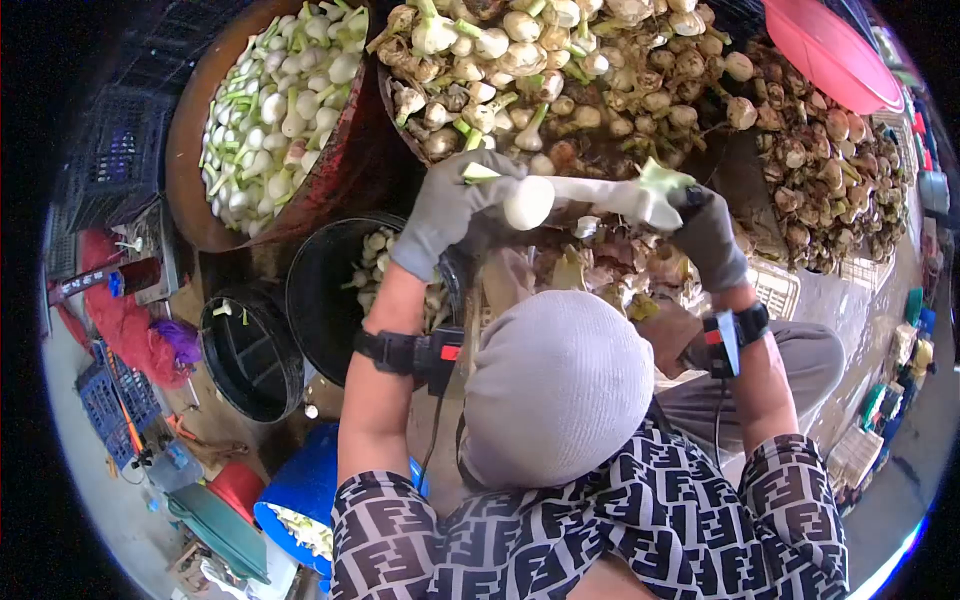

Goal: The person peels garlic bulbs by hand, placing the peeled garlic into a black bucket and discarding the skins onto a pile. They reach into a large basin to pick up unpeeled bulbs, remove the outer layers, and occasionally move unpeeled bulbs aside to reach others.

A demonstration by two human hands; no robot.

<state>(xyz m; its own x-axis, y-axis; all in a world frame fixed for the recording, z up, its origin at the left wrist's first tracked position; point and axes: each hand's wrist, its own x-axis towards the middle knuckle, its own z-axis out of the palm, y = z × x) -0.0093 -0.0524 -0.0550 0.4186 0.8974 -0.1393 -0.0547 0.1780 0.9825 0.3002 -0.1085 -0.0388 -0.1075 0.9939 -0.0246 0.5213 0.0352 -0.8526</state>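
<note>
My left hand (455,205), in a grey glove, is closed beside a smooth white garlic bulb (528,203). A short green stem end (480,173) sticks out at its fingers. From the bulb, a long pale strip of garlic skin (600,192), slightly blurred, stretches right and widens into a ragged green-and-white end (660,195). My right hand (708,240), gloved too, is closed at that end; a small dark spot at its fingertips cannot be made out. Both hands are raised over a pile of loose skins (655,272), in front of a heap of unpeeled garlic (590,70).
A rusty tub (185,190) of peeled white bulbs stands at back left. Nearer are a black bucket (310,270) with bulbs, another black bucket (250,350) and a blue barrel (300,490). Brown garlic (830,170) and a pink basin (830,50) are at right.
</note>
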